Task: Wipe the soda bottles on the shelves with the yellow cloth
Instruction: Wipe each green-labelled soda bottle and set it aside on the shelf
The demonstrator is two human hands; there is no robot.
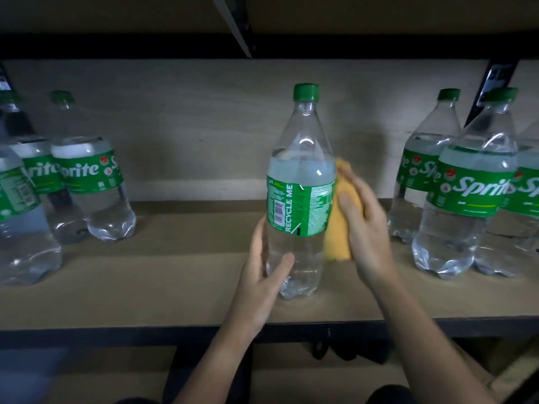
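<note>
Centre Sprite bottle (300, 185): stood upright near the middle of the wooden shelf (175, 275), well apart from the bottles on either side; green cap (306, 92) on, clear liquid up to just above the green label, whose "RECYCLE ME" strip and barcode faced the camera.
Left hand (259, 290): curled round the bottle's lower body below the label, thumb laid across the front, fingers hidden behind the plastic.
Right hand (361, 225): pressed the yellow cloth (339, 225) against the bottle's right side at label height; thumb and fingers wrapped over the cloth, slightly blurred.
Yellow cloth: bunched into a long fold between the right palm and the bottle, its top edge showing above the fingers, its lower end hanging beside the clear part under the label.
Left group of Sprite bottles (90, 185): three visible, upright, close together at the shelf's left end, one cut off by the frame edge.
Right group of Sprite bottles (463, 188): at least three, upright, packed together, labels facing forward.
Shelf: light wood board with a dark metal front edge; plain wooden back panel (204, 126) behind.
Upper shelf (379, 16): its underside and a metal bracket (236, 27) showed above.
</note>
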